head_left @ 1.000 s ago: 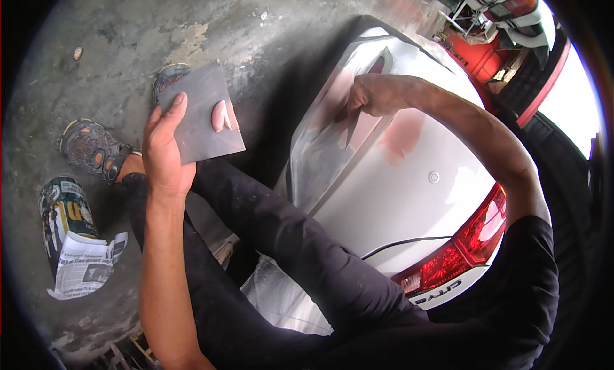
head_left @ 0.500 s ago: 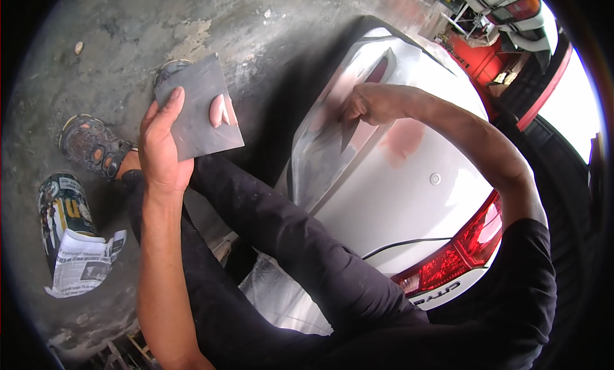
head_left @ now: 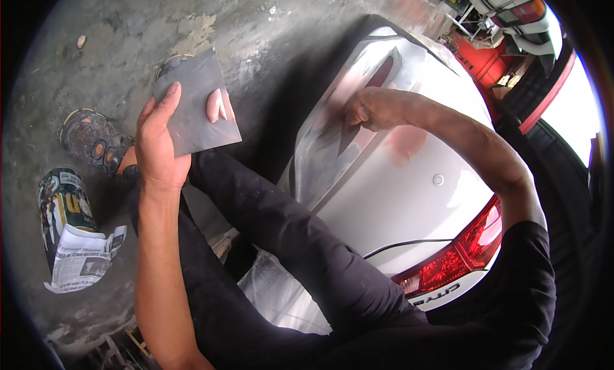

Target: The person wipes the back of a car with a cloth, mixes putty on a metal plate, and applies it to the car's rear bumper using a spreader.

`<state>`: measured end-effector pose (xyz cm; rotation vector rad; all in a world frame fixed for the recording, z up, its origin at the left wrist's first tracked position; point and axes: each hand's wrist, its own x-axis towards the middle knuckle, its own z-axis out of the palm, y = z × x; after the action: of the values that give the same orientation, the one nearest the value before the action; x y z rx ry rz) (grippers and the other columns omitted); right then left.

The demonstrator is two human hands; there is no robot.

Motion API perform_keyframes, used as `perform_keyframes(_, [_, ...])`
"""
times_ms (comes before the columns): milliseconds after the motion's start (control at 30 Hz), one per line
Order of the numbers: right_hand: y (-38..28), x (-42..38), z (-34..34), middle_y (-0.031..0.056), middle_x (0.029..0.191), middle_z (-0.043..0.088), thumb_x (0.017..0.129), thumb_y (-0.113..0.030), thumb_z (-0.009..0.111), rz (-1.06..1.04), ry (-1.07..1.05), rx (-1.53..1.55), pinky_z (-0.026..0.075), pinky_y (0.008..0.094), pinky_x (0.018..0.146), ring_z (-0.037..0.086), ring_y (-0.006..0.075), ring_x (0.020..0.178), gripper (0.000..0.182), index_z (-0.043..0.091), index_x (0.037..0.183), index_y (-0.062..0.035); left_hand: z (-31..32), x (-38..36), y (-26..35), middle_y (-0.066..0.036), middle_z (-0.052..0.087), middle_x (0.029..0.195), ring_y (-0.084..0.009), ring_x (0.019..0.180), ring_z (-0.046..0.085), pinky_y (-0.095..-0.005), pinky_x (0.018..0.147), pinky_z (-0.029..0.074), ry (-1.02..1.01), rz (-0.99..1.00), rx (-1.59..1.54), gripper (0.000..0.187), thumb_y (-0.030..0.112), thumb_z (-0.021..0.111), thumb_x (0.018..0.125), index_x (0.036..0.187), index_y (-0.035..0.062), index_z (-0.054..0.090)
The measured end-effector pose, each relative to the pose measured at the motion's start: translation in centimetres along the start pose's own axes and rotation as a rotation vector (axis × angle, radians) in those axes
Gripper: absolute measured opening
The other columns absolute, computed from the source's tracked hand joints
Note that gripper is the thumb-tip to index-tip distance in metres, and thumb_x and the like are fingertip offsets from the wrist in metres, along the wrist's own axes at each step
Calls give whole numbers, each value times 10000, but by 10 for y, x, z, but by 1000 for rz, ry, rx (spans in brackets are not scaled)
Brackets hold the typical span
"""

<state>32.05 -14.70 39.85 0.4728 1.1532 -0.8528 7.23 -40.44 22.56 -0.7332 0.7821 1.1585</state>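
1. The right hand [head_left: 373, 109] and its scraper [head_left: 346, 140] have shifted slightly along the white car [head_left: 403, 207].
2. Its fingers are closed, gripping the scraper at the panel.
3. The left hand [head_left: 160, 136] pinches the plate [head_left: 187, 117], holding pink putty [head_left: 214, 106].

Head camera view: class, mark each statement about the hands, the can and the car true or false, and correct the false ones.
1. The left hand holds a flat grey plate. True.
2. Pink paste sits on that plate. True.
3. The right hand is empty. False: it grips a thin blade at the car.
4. The can rests on the car. False: it is on the floor.
5. The tail light near the person is red. True.
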Motion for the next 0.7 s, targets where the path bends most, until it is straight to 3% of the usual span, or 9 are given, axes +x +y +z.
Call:
perform_keyframes(100, [-6,-6,-10,155,1104,763,864,10,617,79,-13,51,555,372,994,713,310,1118,215,781,996,-33,4,0,1,-134,719,1166,-244,1077,705,-391,977,530,63,-5,-13,343,230,661,1024,1263,-17,655])
perform_keyframes(167, [-2,-5,-12,168,936,749,765,80,631,-75,142,29,559,424,883,708,390,923,294,763,1014,-4,0,2,1,-133,718,1168,-244,1082,704,-391,977,530,41,-4,-8,345,231,664,1022,1263,-15,654])
perform_keyframes(200, [0,-5,-11,168,936,749,765,80,631,-74,141,28,559,424,883,708,390,923,294,763,1014,-4,-2,3,1,-132,718,1171,-244,1086,703,-391,978,530,20,-3,-4,346,232,667,1020,1264,-14,654])
perform_keyframes(267, [-7,-2,-14,148,1074,760,860,13,610,36,35,90,546,374,1000,716,311,1100,226,782,1000,-32,-2,3,1,-131,718,1166,-243,1082,704,-391,977,530,21,0,-5,347,231,668,1019,1266,-13,653])
perform_keyframes(700, [-13,3,-25,157,1125,769,851,20,596,124,-141,43,542,375,1021,706,307,1154,321,775,1115,-23,1,2,3,-129,720,1155,-239,1059,708,-386,962,533,60,13,-19,317,218,664,1023,1244,-8,651])
